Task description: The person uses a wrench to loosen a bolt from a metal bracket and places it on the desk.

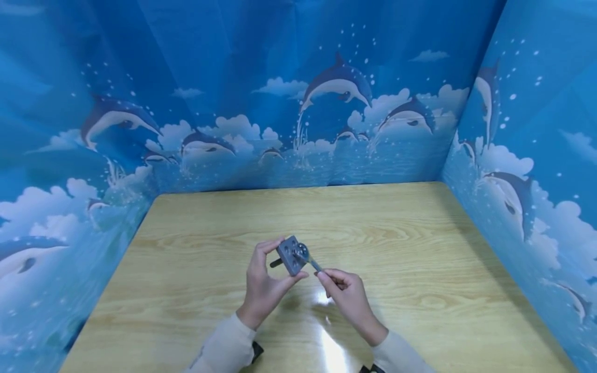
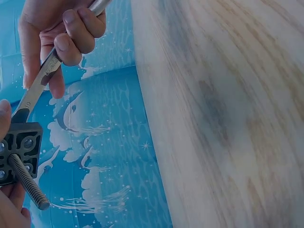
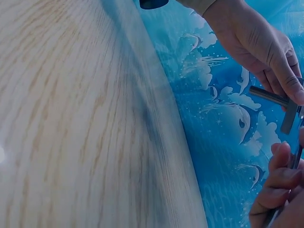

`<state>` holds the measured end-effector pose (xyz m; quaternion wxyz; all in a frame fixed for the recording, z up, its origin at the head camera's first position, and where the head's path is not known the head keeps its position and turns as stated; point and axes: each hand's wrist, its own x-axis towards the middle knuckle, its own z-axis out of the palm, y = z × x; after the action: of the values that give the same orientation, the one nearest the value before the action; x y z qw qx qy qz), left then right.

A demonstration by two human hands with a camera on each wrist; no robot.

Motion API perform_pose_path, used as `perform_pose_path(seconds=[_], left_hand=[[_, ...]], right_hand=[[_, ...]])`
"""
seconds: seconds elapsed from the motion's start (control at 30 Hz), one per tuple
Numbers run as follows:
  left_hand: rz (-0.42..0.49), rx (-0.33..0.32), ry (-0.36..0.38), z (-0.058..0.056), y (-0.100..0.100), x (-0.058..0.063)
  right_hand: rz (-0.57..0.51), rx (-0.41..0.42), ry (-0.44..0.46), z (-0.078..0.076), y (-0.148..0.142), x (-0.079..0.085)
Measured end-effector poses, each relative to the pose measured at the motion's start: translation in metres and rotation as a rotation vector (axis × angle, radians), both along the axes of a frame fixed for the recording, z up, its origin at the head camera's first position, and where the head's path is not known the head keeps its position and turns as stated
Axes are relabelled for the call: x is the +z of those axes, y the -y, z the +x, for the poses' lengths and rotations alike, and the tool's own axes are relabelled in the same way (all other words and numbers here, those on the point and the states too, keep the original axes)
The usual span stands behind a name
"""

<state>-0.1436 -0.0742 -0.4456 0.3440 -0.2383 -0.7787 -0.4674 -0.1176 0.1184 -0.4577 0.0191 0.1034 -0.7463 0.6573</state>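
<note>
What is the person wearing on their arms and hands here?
Both hands, the left and the right, are bare, with no gloves. Each arm has a pale cream long sleeve, left and right, reaching the wrist. A small black piece shows by the left cuff and another by the right; neither shows clearly enough to identify.

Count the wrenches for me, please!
1. The wrench is in the right grip, its head at the plate that the left grip holds. I see no others, but one could be out of view.
</note>
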Motion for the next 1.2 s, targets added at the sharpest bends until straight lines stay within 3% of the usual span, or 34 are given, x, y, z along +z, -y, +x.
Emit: perform_pose_path(seconds=[0.13,0.27,0.57,0.7,0.97,1.2], left_hand=[[0.005,-0.003,0.024,0.001,0.0,-0.001],[0.018,-0.005,0.056,0.003,0.0,0.0],[0.091,-0.094,0.129,0.004,0.001,-0.001],[0.107,-0.117,0.17,0.006,0.002,-0.001],[0.297,-0.308,0.407,0.007,0.009,0.004],[0.326,-0.459,0.427,0.007,0.013,0.005]], right_hand=[[0.019,0.008,0.0,0.005,0.001,0.015],[0.035,0.005,-0.026,0.006,0.001,0.017],[0.037,0.015,-0.102,-0.003,-0.006,-0.011],[0.035,0.037,-0.121,-0.003,-0.009,-0.013],[0.083,0.048,-0.203,-0.005,-0.016,-0.008],[0.074,0.089,-0.267,0.002,-0.014,0.008]])
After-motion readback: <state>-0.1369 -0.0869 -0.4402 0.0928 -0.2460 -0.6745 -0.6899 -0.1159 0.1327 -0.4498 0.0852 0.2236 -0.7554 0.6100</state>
